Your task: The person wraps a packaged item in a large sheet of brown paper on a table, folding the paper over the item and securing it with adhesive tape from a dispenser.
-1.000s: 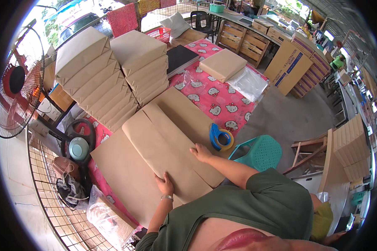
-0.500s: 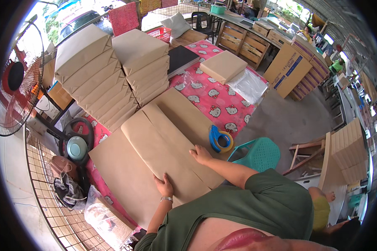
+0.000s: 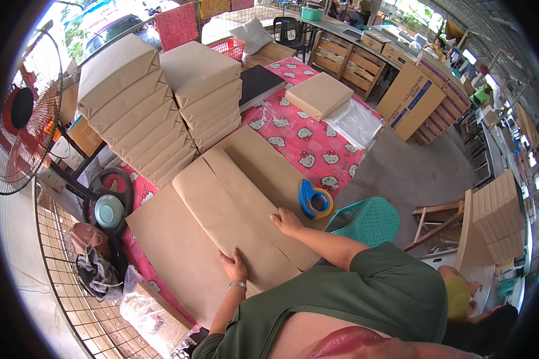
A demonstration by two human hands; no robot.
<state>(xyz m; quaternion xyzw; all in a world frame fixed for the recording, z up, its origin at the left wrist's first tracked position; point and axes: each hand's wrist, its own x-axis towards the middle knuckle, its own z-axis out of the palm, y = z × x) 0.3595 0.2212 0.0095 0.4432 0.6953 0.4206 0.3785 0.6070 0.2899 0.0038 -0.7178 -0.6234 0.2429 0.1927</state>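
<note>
A large brown paper sheet [image 3: 153,239] lies spread before me, with a broad folded-over panel [image 3: 233,200] across its middle. My left hand [image 3: 233,266] rests at the panel's left edge, fingers extended and thumb raised. On the panel's right side my right hand [image 3: 287,222] lies with its fingers stretched flat on the paper. Neither hand holds anything apart from the paper it touches. A blue tape dispenser [image 3: 308,198] with a roll of tan tape stands just beyond my right hand, on the paper's right part. What lies inside the fold is hidden.
Tall stacks of brown-wrapped packages [image 3: 135,102] rise at the far left. Another wrapped package [image 3: 319,96] and clear plastic [image 3: 353,122] lie on the pink tablecloth [image 3: 281,128]. A green plastic chair [image 3: 371,221] stands right, a fan [image 3: 27,113] left. Another person [image 3: 461,293] is lower right.
My hands and the brown paper stay as they were. At the lower right, the other person's arm and hand have shifted slightly.
</note>
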